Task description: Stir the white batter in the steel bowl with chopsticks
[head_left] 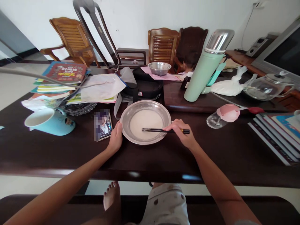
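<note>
A wide metal bowl (126, 131) of milky off-white liquid (147, 120) stands on the dark table in front of me. Against its left side is my left hand (115, 137), gripping the edge with the thumb up at the rim; the other fingers are partly hidden. My right hand (181, 132) is closed round a pair of black chopsticks (156, 130). Their tips reach into the liquid near the middle of the bowl, and the shafts cross its right rim. Just left of my left hand lies a phone (103, 125) with its screen lit.
A light-blue mug (48, 122) and stacked books (63, 75) are at left. Behind the bowl are a black bag (146, 87) and a smaller metal bowl (159, 68). A green thermos (203, 68), pink-lidded bottle (225, 115) and glass pot (267, 87) stand right. Someone's head (191, 59) shows beyond.
</note>
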The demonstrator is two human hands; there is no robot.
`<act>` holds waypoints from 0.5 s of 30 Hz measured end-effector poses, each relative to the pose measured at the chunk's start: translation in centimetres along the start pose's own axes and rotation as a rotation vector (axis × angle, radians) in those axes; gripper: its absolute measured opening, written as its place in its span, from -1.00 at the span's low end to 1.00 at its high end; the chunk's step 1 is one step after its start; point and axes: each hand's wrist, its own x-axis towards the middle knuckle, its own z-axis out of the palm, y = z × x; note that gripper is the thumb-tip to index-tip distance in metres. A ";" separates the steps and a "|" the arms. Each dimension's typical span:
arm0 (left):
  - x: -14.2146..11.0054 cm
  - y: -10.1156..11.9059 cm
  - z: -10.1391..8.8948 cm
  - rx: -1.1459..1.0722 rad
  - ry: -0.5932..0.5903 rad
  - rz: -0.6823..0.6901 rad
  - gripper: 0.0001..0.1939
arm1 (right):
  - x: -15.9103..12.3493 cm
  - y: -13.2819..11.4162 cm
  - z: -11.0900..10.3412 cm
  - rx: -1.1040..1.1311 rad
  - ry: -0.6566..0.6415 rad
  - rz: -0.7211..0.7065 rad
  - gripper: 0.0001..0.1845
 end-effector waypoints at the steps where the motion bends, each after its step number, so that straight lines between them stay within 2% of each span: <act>1: 0.0 0.0 0.0 -0.001 0.004 -0.003 -0.14 | 0.0 0.0 0.1 0.005 -0.045 -0.012 -0.54; 3: 0.0 -0.1 0.0 -0.006 0.007 -0.013 -0.12 | 0.0 0.0 0.1 -0.009 -0.080 -0.024 -0.61; 5: 0.1 -0.2 -0.1 -0.007 0.005 -0.017 -0.12 | 0.0 0.0 -0.1 -0.028 -0.013 -0.016 -0.62; 8: 0.0 -0.2 0.0 -0.004 -0.002 -0.009 -0.16 | -0.1 0.2 -0.2 -0.005 0.073 0.004 -0.53; 12: 0.0 -0.2 0.0 0.000 0.010 -0.015 -0.18 | 0.0 0.1 0.0 0.006 -0.077 -0.001 -0.58; 13: 0.0 -0.2 0.0 0.001 0.015 -0.019 -0.18 | 0.0 0.1 0.0 -0.012 -0.084 -0.002 -0.60; 15: 0.0 -0.2 0.0 0.001 0.016 -0.024 -0.16 | 0.0 0.2 -0.2 -0.053 -0.002 0.011 -0.59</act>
